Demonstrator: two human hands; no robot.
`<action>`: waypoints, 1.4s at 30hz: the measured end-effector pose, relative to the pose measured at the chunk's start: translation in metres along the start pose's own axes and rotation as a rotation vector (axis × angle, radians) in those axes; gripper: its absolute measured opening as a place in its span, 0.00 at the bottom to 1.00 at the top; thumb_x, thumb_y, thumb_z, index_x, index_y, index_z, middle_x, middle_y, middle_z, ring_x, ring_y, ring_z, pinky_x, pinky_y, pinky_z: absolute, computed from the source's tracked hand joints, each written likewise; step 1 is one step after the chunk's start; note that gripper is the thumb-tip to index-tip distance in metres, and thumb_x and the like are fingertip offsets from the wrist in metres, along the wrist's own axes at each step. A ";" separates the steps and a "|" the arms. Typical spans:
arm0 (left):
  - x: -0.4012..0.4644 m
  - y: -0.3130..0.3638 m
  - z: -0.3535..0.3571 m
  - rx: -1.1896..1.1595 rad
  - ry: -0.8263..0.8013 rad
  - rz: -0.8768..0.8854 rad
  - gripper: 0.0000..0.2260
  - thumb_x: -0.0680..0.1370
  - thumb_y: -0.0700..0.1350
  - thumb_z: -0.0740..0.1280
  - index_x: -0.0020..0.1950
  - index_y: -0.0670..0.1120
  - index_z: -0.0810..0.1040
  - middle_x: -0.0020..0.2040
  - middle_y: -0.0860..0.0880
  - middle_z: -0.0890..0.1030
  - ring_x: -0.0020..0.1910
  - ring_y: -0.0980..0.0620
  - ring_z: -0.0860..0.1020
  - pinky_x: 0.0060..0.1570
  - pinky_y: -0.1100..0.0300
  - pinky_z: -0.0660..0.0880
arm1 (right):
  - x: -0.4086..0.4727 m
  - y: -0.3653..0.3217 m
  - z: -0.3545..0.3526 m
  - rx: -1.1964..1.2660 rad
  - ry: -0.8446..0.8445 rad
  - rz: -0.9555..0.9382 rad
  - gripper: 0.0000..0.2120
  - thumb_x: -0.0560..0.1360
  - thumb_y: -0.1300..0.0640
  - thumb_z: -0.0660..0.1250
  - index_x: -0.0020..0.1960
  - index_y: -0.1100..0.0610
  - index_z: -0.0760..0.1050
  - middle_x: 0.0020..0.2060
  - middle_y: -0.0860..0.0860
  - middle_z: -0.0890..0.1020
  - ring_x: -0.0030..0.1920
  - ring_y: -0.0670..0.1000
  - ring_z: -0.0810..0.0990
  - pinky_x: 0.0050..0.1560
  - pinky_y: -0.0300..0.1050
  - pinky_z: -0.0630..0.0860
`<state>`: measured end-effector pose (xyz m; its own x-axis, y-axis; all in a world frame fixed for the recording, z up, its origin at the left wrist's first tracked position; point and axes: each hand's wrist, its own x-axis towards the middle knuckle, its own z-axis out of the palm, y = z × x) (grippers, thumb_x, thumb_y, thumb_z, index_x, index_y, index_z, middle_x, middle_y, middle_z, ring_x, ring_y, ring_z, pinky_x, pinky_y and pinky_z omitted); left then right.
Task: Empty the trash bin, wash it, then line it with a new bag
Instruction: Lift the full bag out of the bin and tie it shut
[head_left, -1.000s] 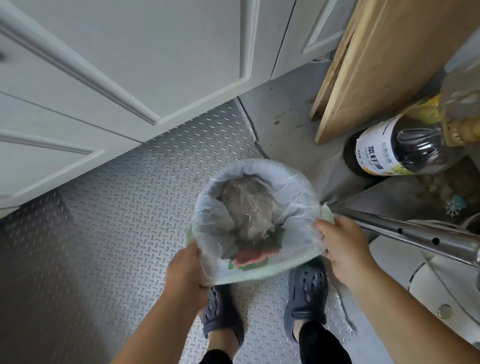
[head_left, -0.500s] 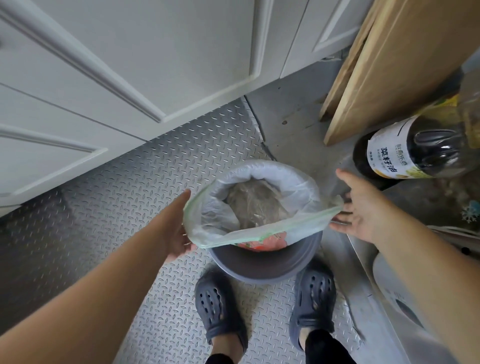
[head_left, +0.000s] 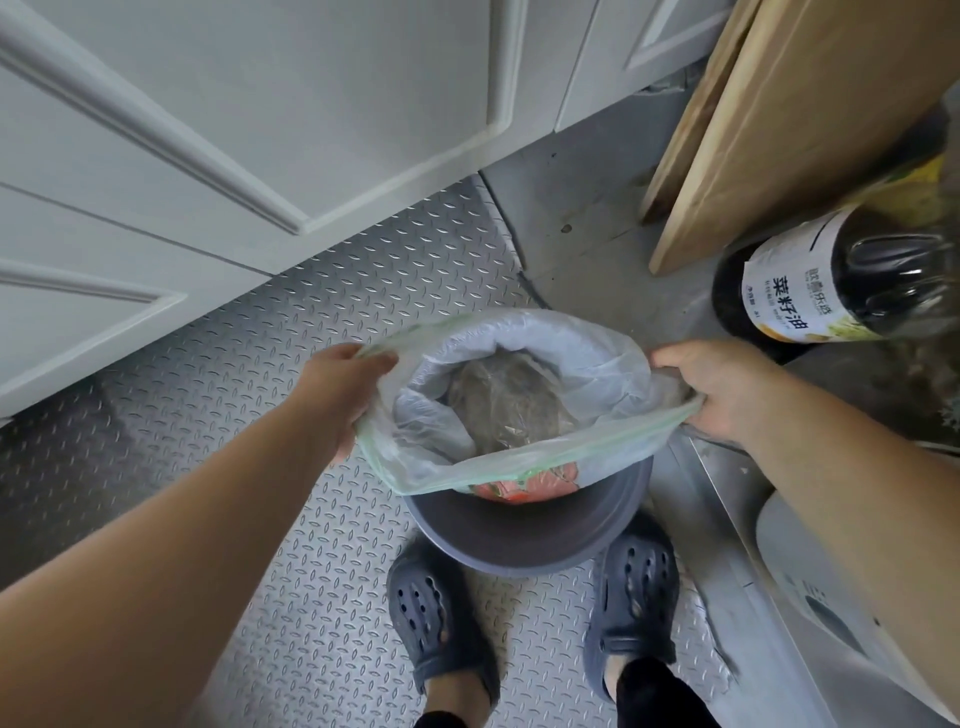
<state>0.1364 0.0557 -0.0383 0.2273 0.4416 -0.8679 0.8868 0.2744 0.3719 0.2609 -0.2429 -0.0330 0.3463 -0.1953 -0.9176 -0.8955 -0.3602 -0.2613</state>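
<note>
While the metal floor (head_left: 260, 374) carries the grey bin (head_left: 524, 540) between two shoes, the bag (head_left: 519, 410) of trash sits partly raised from it, each grip holding its rim: left hand (head_left: 337, 395), right hand (head_left: 727, 395).

This is a home kitchen, seen at floor level. White panelled cabinet doors (head_left: 260, 130) run along the top, above an embossed metal tread-plate floor (head_left: 260, 374). A large bottle of cooking oil (head_left: 831, 291) with a Chinese label stands beside wooden boards (head_left: 789, 114) leaning upright, and a small lined trash bin (head_left: 524, 545) sits between slippered feet.
</note>
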 end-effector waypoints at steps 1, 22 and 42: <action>-0.002 0.004 0.000 -0.026 0.025 0.063 0.03 0.77 0.43 0.71 0.50 0.47 0.81 0.41 0.44 0.82 0.29 0.49 0.80 0.31 0.55 0.80 | -0.001 -0.002 -0.002 -0.038 0.059 -0.089 0.04 0.72 0.66 0.71 0.39 0.61 0.78 0.40 0.63 0.80 0.40 0.59 0.79 0.46 0.54 0.75; -0.020 -0.030 -0.043 -0.602 0.019 -0.104 0.12 0.80 0.43 0.59 0.53 0.43 0.81 0.45 0.47 0.83 0.48 0.47 0.81 0.51 0.52 0.77 | -0.063 0.071 -0.034 0.518 0.071 -0.311 0.19 0.77 0.44 0.64 0.64 0.53 0.76 0.57 0.51 0.85 0.61 0.53 0.82 0.61 0.50 0.76; -0.013 -0.032 -0.011 0.518 -0.642 0.503 0.24 0.68 0.44 0.81 0.62 0.52 0.80 0.56 0.55 0.85 0.56 0.58 0.82 0.57 0.61 0.79 | -0.002 0.061 -0.011 -0.415 -0.378 -0.685 0.21 0.62 0.40 0.81 0.52 0.44 0.81 0.49 0.38 0.85 0.52 0.37 0.81 0.54 0.36 0.77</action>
<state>0.1010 0.0507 -0.0355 0.6694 -0.1883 -0.7187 0.6584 -0.2977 0.6913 0.2087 -0.2741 -0.0441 0.5883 0.4730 -0.6559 -0.3263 -0.6034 -0.7277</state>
